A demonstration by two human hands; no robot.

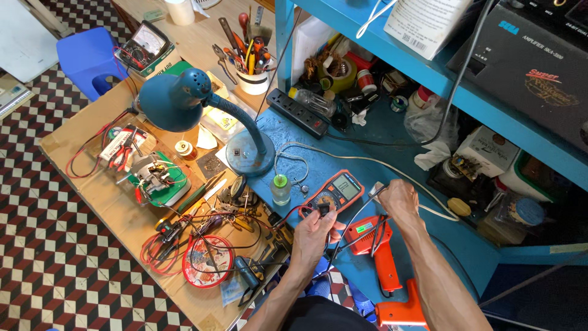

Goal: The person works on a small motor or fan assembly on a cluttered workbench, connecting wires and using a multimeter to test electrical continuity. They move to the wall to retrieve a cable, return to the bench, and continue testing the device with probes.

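Observation:
An orange-cased digital multimeter (339,190) lies on the blue bench top. My left hand (314,235) rests at its lower end, fingers on the black plugs of the red and black test leads (288,216). My right hand (398,200) is just right of the meter, fingers closed around a thin grey probe or wire (375,191) near a white cable. An orange glue gun (380,248) lies below my right hand, and a second orange tool (401,309) lies nearer my body.
A blue desk lamp (184,101) stands at centre, a small clear bottle (280,190) beside the meter. Left, a cardboard-covered table holds an analogue meter (146,48), pliers, wires, a round tin (208,262). A black power strip (298,112), cup of tools (252,78) and blue shelf (429,73) lie beyond.

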